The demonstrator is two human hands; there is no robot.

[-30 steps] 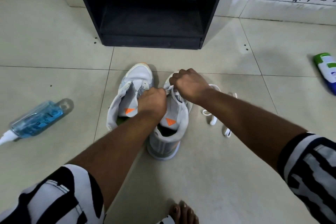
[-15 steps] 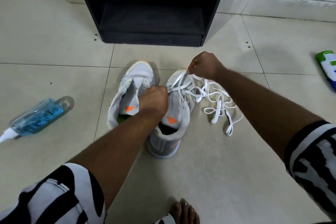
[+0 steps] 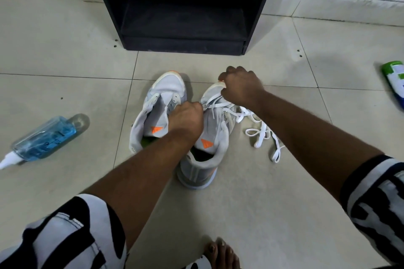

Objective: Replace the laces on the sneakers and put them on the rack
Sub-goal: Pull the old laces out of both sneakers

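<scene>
On the glossy pale tile floor (image 3: 240,214), before the dark boxy rack (image 3: 183,17), we see two grey-white mesh sneakers: the left sneaker (image 3: 161,94) unlaced, the right sneaker (image 3: 209,137) part-threaded. Our left hand (image 3: 185,118) curls against its eyelets, pinching the flat white lace (image 3: 260,135). Our right hand (image 3: 240,87) grips the lace over the toe.

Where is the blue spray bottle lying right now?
In the head view, the blue spray bottle lies on its side on the tiled floor at the far left, left of the unlaced sneaker, nozzle pointing toward the frame's left edge.
</scene>
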